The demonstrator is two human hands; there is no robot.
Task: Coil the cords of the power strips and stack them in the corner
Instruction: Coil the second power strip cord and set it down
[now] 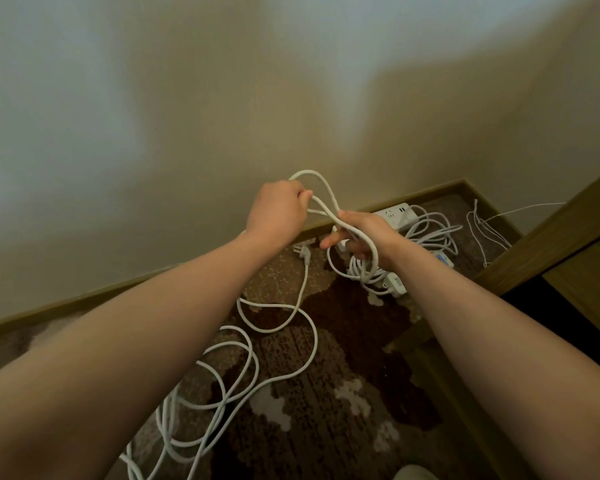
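Observation:
My left hand [277,209] pinches a white cord [321,183] that arcs up in a loop between both hands. My right hand [364,233] grips the same cord together with a white power strip end, partly hidden under the fingers. The cord's slack [281,327] trails down over the patterned carpet in several loose loops, and its plug [300,252] lies near the baseboard. In the corner behind my right hand lie a white power strip [397,213] with a coiled cord [430,232] and another strip [395,284] beneath it.
A beige wall with a brown baseboard [84,299] runs along the left. A wooden door frame [551,244] stands at the right. A thin white wire [488,230] lies on the carpet by the frame. A pale shoe tip [414,472] shows at the bottom.

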